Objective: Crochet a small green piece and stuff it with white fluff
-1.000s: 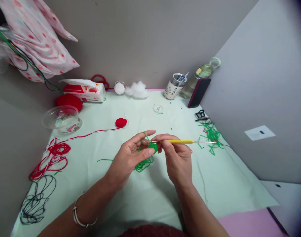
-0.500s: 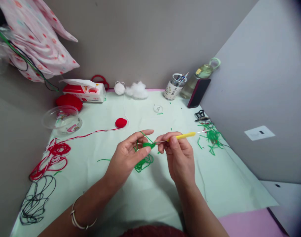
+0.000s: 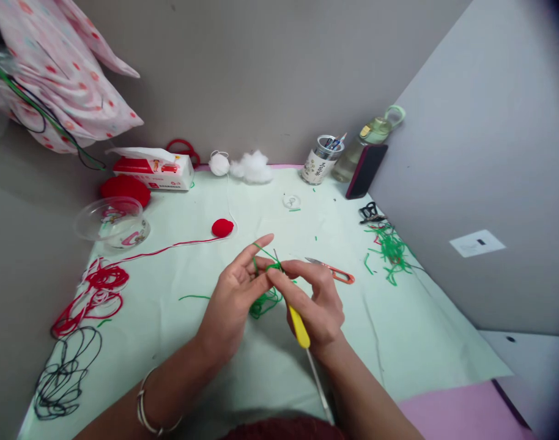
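Note:
My left hand (image 3: 231, 293) pinches a small green crochet piece (image 3: 274, 267), with green yarn running over its raised forefinger. In my right hand (image 3: 317, 305) is a crochet hook with a yellow grip (image 3: 299, 326); its tip end meets the green piece, and its other metal end points down toward my body. The fingertips of both hands come together at the piece and partly hide it. Loose green yarn (image 3: 263, 304) lies below the left fingers on the cloth. Just beyond my right hand are orange thread snips (image 3: 339, 273).
A red crocheted ball (image 3: 222, 228) lies ahead on the pale cloth. Red and white yarn (image 3: 106, 281) and black cord (image 3: 62, 379) lie left. Green scraps (image 3: 393, 249) are at right. Along the back stand a tissue pack (image 3: 169, 171), a pencil can (image 3: 320, 162) and a phone (image 3: 366, 172).
My right hand has turned the hook from pointing rightward to pointing down toward me, and has moved closer to the left fingers. The orange snips have come into view.

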Available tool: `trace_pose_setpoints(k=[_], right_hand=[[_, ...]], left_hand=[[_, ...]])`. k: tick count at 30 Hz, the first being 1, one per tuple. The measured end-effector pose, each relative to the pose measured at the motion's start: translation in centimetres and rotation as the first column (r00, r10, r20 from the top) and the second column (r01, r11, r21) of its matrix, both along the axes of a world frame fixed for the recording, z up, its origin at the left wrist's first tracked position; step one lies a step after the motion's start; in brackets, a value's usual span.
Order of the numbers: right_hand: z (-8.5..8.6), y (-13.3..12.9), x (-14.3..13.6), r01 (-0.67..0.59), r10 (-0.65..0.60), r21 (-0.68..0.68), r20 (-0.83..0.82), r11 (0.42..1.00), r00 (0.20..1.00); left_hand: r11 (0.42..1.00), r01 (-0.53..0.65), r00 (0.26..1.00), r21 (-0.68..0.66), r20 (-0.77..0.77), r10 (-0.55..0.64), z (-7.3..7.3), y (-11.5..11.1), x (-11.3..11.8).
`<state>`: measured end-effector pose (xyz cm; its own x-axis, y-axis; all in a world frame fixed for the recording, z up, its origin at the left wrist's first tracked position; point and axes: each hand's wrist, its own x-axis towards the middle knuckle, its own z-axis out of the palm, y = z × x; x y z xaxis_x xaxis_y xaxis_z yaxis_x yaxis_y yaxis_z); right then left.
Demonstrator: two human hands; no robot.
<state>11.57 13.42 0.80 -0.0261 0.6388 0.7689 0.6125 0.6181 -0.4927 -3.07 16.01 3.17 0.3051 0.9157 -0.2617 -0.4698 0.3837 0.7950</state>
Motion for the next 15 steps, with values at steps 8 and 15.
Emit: trace_pose_setpoints(k=[8, 15], right_hand=[[1.5, 1.2, 0.2, -0.303, 0.052, -0.283, -0.647, 0.910, 0.760], [0.9, 0.5, -0.5, -0.074, 0.014, -0.196, -0.294, 0.978, 0.956]], left_hand=[[0.993, 0.111, 0.989, -0.034, 0.100, -0.107, 0.4, 0.9, -0.6], [0.999, 0.025, 0.999, -0.022, 0.030, -0.024, -0.2, 0.2, 0.1]])
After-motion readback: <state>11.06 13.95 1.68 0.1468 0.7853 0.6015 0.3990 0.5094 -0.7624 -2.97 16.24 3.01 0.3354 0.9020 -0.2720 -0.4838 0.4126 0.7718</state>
